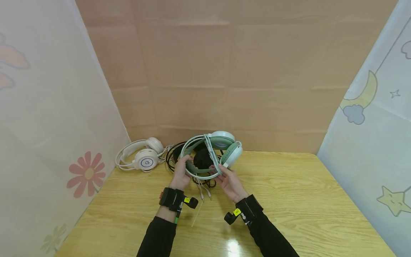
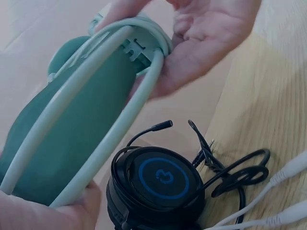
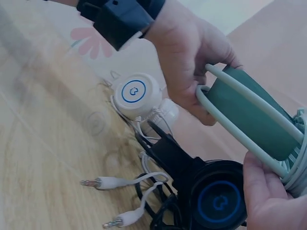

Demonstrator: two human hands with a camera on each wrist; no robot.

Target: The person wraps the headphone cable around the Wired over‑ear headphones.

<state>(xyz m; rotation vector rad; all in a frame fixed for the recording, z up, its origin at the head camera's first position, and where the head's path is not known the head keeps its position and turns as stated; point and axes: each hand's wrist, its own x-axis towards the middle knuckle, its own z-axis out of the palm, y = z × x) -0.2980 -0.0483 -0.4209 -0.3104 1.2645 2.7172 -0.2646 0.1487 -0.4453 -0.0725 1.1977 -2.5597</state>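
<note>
Green-and-white headphones [image 1: 232,155] are held up above the table's back part, with their pale cable [image 1: 210,151] wound around the frame near one ear cup. My left hand [image 1: 181,175] grips the left end of the headband, thumb and fingers around its green pad [image 3: 254,110] and pale rods. The right hand [image 1: 232,185] pinches the other side, where the cable coils lie by the ear cup. Behind and below, black headphones [image 2: 163,177] with a small microphone arm [image 2: 162,125] rest on the table, partly hidden in the head view.
White headphones [image 1: 146,160] lie at the back left against the wall sheet. Two white cable plugs [image 3: 115,182] and a tangle of black cable [image 2: 240,177] lie on the wooden table [image 1: 289,200]. A brown paper wall [image 1: 224,71] stands behind.
</note>
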